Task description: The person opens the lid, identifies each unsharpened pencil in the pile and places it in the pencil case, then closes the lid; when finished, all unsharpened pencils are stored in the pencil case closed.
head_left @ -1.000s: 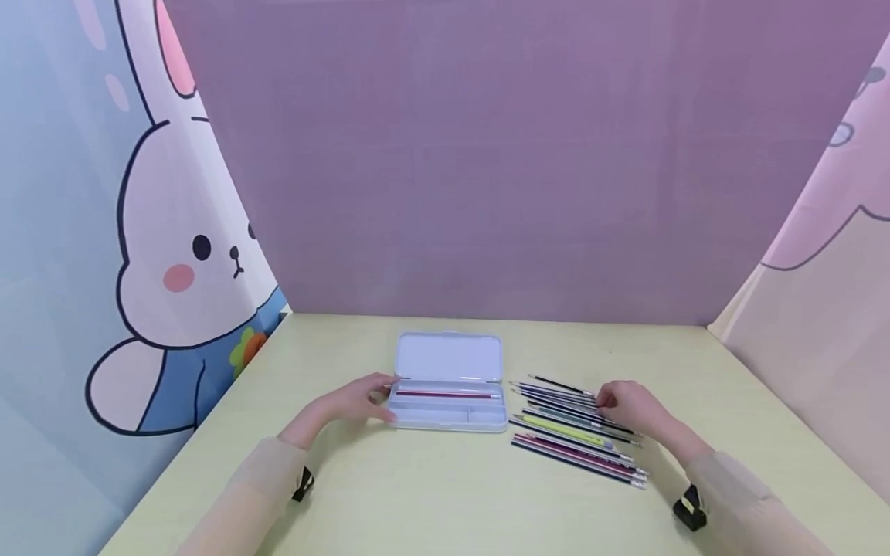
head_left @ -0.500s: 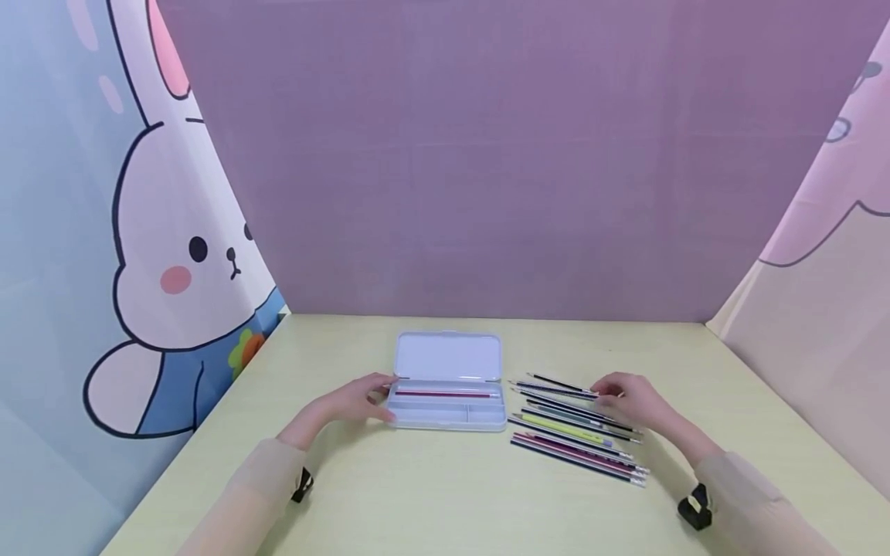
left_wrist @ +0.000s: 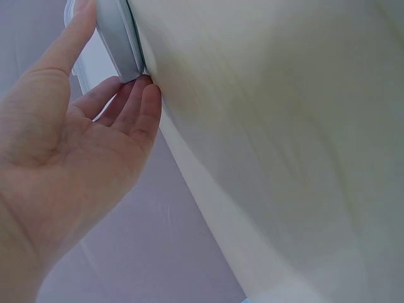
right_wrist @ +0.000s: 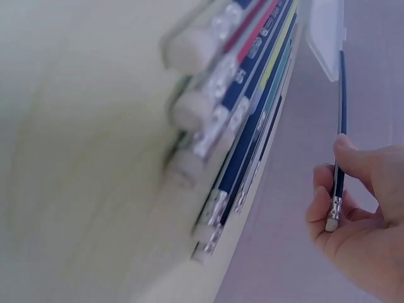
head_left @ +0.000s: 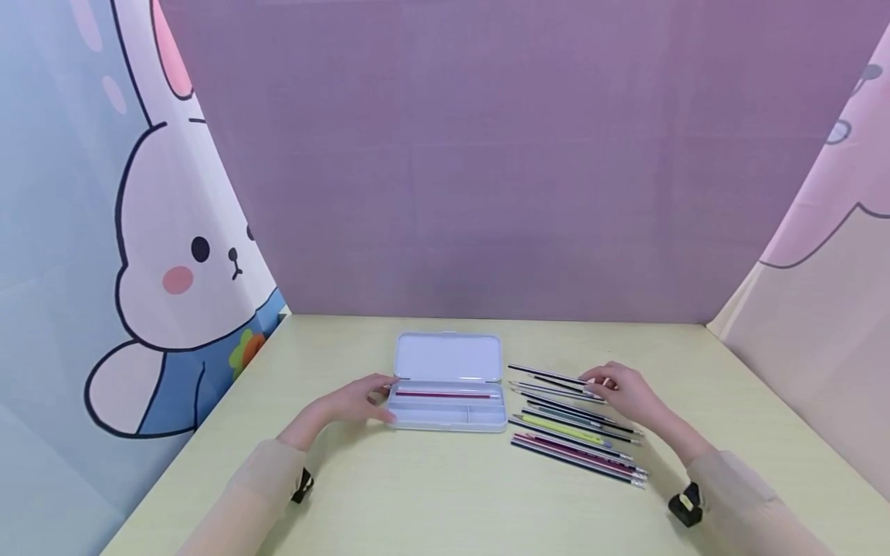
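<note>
My left hand [head_left: 356, 399] steadies the left end of a pale pencil case [head_left: 427, 425], thumb at the front corner and fingers curled at the back one. Its lid [head_left: 448, 357] is raised, and one red pencil [head_left: 445, 394] lies in the long rear compartment. On the right, my right hand [head_left: 629, 392] pinches a dark striped pencil [right_wrist: 342, 95] near its white eraser, between thumb and fingers. That pencil points left, just beyond the back of a row of loose pencils [head_left: 580, 454]. The right wrist view shows it lifted apart from the others.
Dark, red and greenish pencils lie side by side right of the case, with a yellow one [head_left: 563, 428] among them. Most of their eraser ends face right. The pale table [head_left: 445, 494] meets a purple backdrop [head_left: 487, 154] behind the case.
My right hand has taken a dark pencil from the row and moved it up and back, clear of the others. The left hand stays at the case.
</note>
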A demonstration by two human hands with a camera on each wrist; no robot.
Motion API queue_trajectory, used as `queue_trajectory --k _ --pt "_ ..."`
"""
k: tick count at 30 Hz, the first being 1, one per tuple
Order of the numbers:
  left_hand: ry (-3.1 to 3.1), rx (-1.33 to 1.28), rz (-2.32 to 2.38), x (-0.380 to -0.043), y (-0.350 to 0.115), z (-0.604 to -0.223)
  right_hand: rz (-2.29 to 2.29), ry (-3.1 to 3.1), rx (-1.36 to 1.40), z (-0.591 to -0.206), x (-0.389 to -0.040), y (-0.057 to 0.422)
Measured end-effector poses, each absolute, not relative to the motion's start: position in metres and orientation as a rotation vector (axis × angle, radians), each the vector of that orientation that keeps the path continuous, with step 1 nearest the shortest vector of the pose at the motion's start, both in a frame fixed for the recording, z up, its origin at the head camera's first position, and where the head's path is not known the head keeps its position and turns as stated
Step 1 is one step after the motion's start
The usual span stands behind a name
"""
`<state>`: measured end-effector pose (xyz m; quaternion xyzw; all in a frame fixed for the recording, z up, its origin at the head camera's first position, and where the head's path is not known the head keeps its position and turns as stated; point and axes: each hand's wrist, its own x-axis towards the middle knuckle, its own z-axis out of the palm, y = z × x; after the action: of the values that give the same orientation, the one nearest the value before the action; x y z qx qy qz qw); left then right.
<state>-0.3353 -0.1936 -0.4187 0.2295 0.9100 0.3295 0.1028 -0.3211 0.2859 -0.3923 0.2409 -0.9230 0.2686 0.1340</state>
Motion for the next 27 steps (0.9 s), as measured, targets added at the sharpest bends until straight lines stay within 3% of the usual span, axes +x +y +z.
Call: queue_trajectory --k 27 --pt "2.683 0.673 0.982 -0.335 -0.193 -0.418 0.837 -2.626 0.81 -0.389 -0.332 0.222"
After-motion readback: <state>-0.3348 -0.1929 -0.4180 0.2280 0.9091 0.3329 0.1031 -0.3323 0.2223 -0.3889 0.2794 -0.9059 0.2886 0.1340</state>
